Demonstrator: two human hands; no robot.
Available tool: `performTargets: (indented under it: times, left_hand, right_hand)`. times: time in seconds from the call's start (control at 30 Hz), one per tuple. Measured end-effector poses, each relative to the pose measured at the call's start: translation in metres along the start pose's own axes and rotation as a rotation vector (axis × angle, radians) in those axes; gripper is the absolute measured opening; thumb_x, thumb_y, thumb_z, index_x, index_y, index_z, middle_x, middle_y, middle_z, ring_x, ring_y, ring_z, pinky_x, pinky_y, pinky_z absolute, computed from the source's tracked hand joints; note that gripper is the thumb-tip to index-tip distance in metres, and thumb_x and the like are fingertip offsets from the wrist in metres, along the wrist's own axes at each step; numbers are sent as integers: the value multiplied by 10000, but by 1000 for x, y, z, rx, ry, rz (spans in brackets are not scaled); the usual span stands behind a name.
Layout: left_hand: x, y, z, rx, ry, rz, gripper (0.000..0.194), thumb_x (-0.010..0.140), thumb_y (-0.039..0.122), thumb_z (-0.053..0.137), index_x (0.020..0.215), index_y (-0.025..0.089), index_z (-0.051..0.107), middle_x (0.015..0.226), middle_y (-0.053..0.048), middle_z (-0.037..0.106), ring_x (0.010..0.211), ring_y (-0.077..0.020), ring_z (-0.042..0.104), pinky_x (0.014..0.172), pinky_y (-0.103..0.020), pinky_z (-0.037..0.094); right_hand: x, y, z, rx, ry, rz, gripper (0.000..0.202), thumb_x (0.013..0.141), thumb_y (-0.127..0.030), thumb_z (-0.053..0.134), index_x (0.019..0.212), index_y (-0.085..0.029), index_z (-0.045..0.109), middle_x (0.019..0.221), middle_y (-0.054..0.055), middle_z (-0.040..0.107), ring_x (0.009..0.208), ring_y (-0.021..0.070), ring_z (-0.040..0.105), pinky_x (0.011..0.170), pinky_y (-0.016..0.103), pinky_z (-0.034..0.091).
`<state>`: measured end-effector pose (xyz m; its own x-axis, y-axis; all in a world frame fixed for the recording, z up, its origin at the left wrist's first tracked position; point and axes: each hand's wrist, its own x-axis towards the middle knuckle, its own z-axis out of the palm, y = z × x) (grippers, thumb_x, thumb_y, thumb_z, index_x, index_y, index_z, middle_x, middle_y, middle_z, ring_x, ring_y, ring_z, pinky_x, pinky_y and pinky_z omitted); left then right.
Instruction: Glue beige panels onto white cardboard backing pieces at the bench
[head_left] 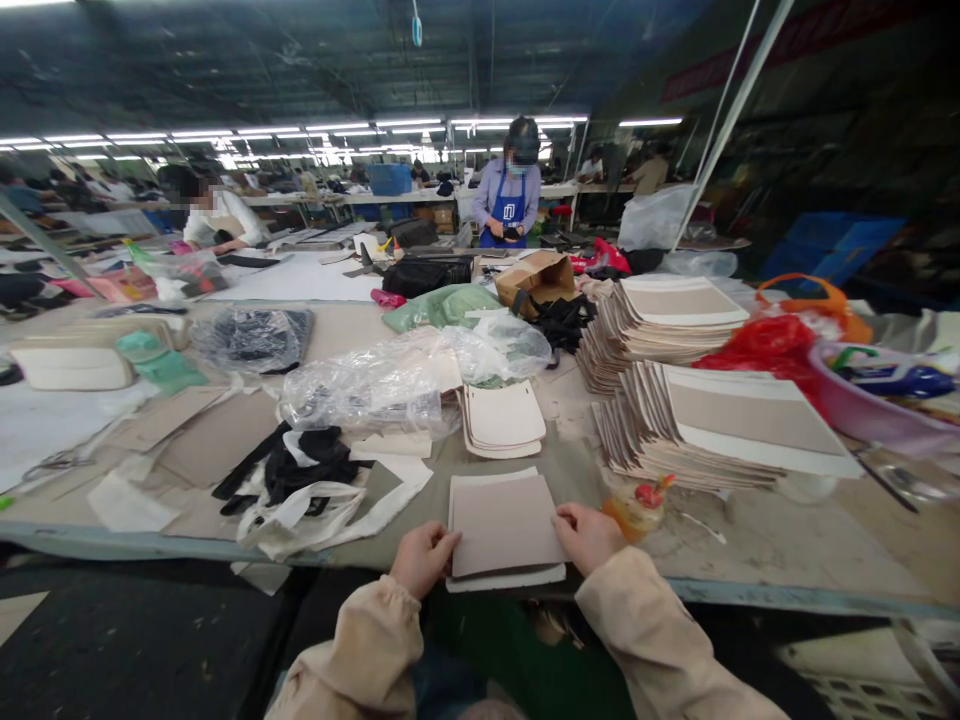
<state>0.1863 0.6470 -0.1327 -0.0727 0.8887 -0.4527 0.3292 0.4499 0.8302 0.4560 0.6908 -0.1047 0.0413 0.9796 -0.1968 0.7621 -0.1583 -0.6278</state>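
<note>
At the near edge of the counter (757, 555), a small pile of flat beige panels (504, 522) lies square to the person. The left hand (422, 556) pinches the pile's left edge with fingers curled closed on it; the right hand (586, 534) grips the right edge the same way. Just right of the pile stands a small orange bottle (636, 506), though its shape is hard to make out. Behind the pile sits a smaller stack of cream pieces (502, 418), with crumpled clear plastic (390, 385) beyond it. Right of the pile, two tall fanned stacks of panels (720, 425) rise. Left of the pile lies black and white fabric (307, 475).
</note>
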Motion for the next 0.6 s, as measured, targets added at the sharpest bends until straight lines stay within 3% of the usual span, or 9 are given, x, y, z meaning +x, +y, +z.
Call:
performTargets:
  times: [0.13, 0.3, 0.43, 0.5, 0.6]
  left_hand:
    - [-1, 2, 0, -96, -17, -52, 303, 741, 461, 525, 666, 170, 486, 541, 10, 559, 472, -140, 589, 417, -219, 428]
    - [-3, 4, 2, -203, -14, -99, 302, 780, 431, 476, 679, 147, 504, 534, 4, 552, 425, -126, 576, 392, -202, 392]
    - [-8, 10, -1, -258, -14, -81, 274, 746, 406, 521, 675, 143, 551, 527, -4, 562, 441, -153, 580, 399, -236, 416]
    - [-11, 15, -5, -282, -7, -39, 265, 718, 401, 565, 672, 141, 590, 573, -31, 609, 554, -186, 620, 480, -268, 471]
    - [-13, 22, -13, -312, 16, 18, 282, 674, 422, 627, 654, 140, 634, 702, -73, 681, 774, -244, 639, 657, -308, 516]
  right_hand:
    - [-4, -2, -12, 131, -25, -9, 286, 723, -422, 511, 782, -209, 691, 739, 40, 694, 723, 223, 625, 662, 315, 461]
    - [-17, -6, -38, 593, 48, 129, 306, 592, -479, 677, 731, -206, 688, 683, 25, 671, 635, 198, 586, 580, 295, 460]
    - [-32, -23, -58, 939, 4, 237, 375, 553, -452, 776, 801, -186, 683, 715, 27, 657, 604, 154, 552, 546, 264, 443]
    - [-37, -33, -56, 1036, -33, 230, 386, 554, -444, 793, 815, -184, 676, 713, 19, 645, 593, 135, 532, 533, 244, 427]
    - [-34, -39, -34, 972, -101, 163, 382, 572, -463, 770, 794, -168, 670, 659, 5, 613, 549, 113, 486, 499, 230, 379]
